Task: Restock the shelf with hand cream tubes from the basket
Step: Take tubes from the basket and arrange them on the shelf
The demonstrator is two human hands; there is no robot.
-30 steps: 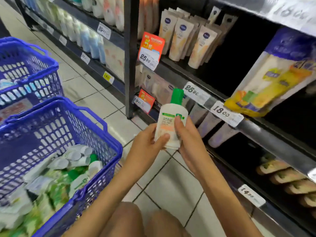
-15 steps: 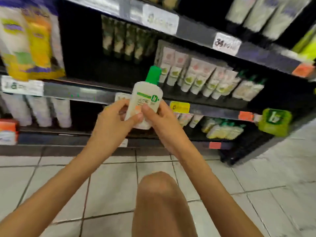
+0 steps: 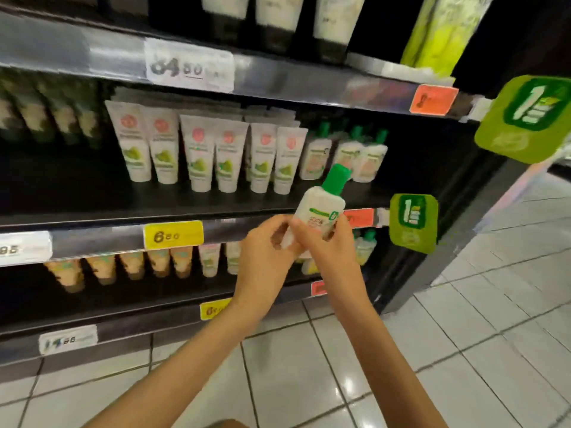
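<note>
**Q.** Where was the hand cream tube, and what held it?

**A.** It was in the air just in front of the shelf edge, lower than the stocked row. My right grip was wrapped round its body, thumb on the near face. My left grip pinched its lower end, as far as the blur let me tell.

**Q.** Which way did it point?

**A.** Its long axis ran aslant, from lower left to upper right. The green cap was uppermost and leaned toward the matching green-capped tubes at the right end of the row.

**Q.** How was the step best done?

**A.** In my judgement, the left grip should let go and the right alone carry the tube up. The right should then turn it cap-up, label outward, to match its neighbours, and stand it on the bare shelf in front of them. It should do this without knocking the pink-labelled tubes beside them.
</note>
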